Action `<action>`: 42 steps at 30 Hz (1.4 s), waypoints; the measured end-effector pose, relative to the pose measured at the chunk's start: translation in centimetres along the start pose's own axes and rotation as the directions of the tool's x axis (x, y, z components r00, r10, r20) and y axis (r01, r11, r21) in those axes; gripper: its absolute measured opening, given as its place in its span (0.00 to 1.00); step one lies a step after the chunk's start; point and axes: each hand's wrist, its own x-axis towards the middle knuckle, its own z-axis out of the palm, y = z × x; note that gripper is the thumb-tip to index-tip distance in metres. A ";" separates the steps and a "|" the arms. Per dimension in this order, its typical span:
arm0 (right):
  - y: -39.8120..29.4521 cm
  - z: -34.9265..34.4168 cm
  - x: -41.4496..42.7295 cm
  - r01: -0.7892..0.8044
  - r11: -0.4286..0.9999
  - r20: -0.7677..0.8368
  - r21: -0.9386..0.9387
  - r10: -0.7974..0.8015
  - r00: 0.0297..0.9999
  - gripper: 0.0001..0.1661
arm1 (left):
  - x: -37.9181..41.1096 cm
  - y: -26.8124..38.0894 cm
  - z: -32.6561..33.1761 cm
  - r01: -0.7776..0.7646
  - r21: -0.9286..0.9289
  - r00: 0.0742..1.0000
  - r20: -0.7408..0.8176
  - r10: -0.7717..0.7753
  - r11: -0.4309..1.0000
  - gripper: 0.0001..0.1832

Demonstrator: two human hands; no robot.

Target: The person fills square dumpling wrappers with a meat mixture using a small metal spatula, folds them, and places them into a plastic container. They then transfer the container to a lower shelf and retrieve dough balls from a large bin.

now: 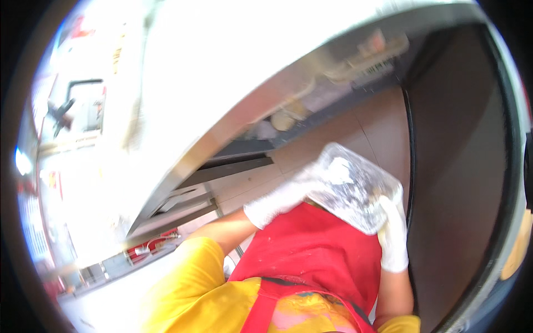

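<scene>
A clear plastic tray [358,187], dusted inside with white powder and tilted, is held in front of the red apron [316,241]. My left hand [297,191], in a white glove, grips its left edge; the fingers are blurred. On its right edge closes my right hand [391,229], also gloved in white, with the thumb over the rim. A white heap of powder [339,170] lies in the tray's upper left part.
A bright metal-edged worktop [233,129] curves above and left of my arms. Beneath it is a shelf [333,100] with blurred bowls and items. A tall dark panel [454,166] stands close on the right. Tiled floor [341,129] shows beyond the tray.
</scene>
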 end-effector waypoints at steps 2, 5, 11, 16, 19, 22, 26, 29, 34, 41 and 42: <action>-1.7 2.0 -4.6 0.181 0.956 -0.077 -0.233 -0.204 0.976 0.35 | -3.8 0.5 2.9 -0.004 -0.036 1.000 -0.001 0.004 0.999 0.34; -7.3 3.0 -14.4 0.345 0.572 -0.069 -0.744 -0.579 0.812 0.32 | -10.4 3.4 5.9 -0.016 0.021 0.999 0.042 0.015 1.000 0.36; -18.6 -5.3 -23.3 0.089 0.333 -0.251 -0.939 -0.837 0.486 0.28 | -19.2 4.6 11.2 -0.120 -0.157 0.982 -0.161 0.095 0.980 0.40; -17.0 -7.3 -26.5 0.079 0.679 -0.510 -0.730 -0.618 0.599 0.39 | -29.0 6.5 11.6 -0.312 -0.351 0.911 -0.374 0.174 0.883 0.35; -14.3 -3.5 -26.7 0.175 0.710 -0.474 -0.682 -0.611 0.634 0.40 | -35.2 5.3 8.7 -0.452 -0.423 0.803 -0.577 0.151 0.785 0.33; -12.1 -2.3 -26.0 0.050 0.610 -0.367 -0.791 -0.538 0.758 0.42 | -38.6 4.4 5.0 -0.615 -0.446 0.649 -0.754 0.097 0.650 0.27; -7.2 1.9 -24.7 0.097 0.504 -0.194 -0.858 -0.494 0.848 0.40 | -41.3 4.3 -0.7 -0.748 -0.389 0.473 -0.881 0.020 0.538 0.24; -3.7 7.2 -23.2 0.145 0.339 -0.066 -0.929 -0.539 0.840 0.38 | -41.5 6.4 -5.1 -0.783 -0.370 0.437 -0.899 0.017 0.500 0.25; 0.7 12.3 -17.8 0.249 0.293 0.020 -0.923 -0.610 0.792 0.39 | -40.0 8.0 -15.4 -0.836 -0.410 0.457 -0.888 0.050 0.363 0.29; 1.0 19.0 -10.6 0.012 0.663 -0.232 -0.748 -0.278 0.932 0.41 | -41.3 11.3 -23.2 -0.820 -0.444 0.532 -0.824 0.193 0.361 0.44; 0.9 21.0 -10.6 -0.058 0.650 -0.249 -0.757 -0.205 0.947 0.39 | -41.8 10.8 -23.4 -0.796 -0.423 0.550 -0.803 0.227 0.433 0.42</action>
